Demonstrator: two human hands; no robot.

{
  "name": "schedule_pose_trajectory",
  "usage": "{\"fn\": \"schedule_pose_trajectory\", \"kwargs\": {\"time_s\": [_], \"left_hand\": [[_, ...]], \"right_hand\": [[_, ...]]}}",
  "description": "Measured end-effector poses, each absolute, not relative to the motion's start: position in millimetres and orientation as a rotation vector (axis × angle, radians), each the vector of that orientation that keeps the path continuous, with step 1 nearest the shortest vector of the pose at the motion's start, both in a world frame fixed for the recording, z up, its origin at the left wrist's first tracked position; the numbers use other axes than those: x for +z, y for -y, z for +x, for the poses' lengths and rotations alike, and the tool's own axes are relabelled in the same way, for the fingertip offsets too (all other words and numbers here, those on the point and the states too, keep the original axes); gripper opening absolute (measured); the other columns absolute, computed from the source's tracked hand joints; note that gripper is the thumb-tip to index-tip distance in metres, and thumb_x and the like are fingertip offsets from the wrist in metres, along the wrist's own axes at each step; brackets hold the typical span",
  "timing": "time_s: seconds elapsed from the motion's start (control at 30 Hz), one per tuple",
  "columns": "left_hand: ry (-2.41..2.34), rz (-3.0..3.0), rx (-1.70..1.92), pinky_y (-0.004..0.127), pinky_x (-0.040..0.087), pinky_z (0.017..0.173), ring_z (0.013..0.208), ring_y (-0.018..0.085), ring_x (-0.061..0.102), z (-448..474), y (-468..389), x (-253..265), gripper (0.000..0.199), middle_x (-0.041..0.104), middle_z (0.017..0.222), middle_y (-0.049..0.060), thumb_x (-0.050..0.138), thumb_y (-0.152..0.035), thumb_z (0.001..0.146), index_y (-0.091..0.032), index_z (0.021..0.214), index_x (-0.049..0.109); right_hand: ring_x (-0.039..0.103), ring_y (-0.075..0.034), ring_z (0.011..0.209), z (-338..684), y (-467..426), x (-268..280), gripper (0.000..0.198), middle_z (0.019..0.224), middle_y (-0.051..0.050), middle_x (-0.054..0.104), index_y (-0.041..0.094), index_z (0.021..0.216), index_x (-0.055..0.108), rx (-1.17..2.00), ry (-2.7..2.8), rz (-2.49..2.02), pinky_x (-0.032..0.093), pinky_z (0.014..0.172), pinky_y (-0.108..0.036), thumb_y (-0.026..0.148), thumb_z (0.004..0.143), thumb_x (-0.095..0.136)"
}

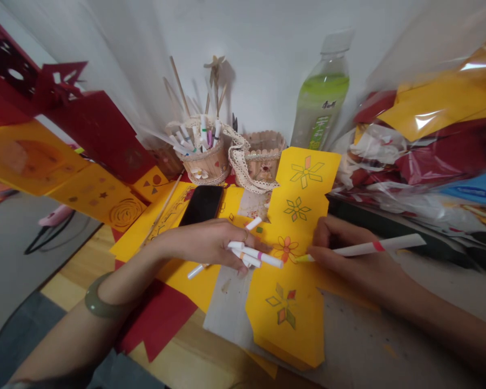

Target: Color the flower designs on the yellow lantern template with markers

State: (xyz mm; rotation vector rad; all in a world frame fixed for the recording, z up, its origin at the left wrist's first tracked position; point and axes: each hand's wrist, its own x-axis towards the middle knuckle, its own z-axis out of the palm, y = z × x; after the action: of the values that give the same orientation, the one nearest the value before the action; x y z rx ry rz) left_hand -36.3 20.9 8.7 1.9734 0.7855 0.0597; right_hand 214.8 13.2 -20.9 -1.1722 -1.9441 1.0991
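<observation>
A white marker pen (356, 248) with a red band is pinched in my right hand (340, 246). Its yellowish tip touches or nearly touches the orange-petalled flower (285, 249) on a yellow paper piece (308, 302). Three more flower outlines, partly coloured, run along that paper. My left hand (227, 246) has several white markers (263, 256) held between its fingers, sticking out in different directions. Its fingertips reach the paper's left edge beside the flower. Past my left wrist lies a black phone (202, 204).
A wooden pot (206, 162) of markers and sticks and a second pot (263, 162) with lace stand by the wall. A green drink bottle (322, 102) is at the back. Red paper boxes (97, 129) stand left; a plastic bag (429, 140) of paper scraps is right.
</observation>
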Motion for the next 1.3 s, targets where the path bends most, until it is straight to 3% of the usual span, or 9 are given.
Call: {"fn": "schedule_pose_trajectory", "kwargs": {"time_s": [1.3], "left_hand": [[-0.803,1.983,0.048,0.022,0.043,0.075,0.087,0.014,0.058,-37.0,-21.6,8.5,0.039,0.063,0.106,0.004,0.062,-0.022,0.079,-0.022,0.117,0.054]], "right_hand": [[0.038,-0.010,0.050,211.1,-11.4,-18.4,0.027,0.056,0.003,0.046,0.020,0.058,0.042,1.037,1.957,-1.199,0.026,0.042,-0.022,0.032,0.077,0.056]]}}
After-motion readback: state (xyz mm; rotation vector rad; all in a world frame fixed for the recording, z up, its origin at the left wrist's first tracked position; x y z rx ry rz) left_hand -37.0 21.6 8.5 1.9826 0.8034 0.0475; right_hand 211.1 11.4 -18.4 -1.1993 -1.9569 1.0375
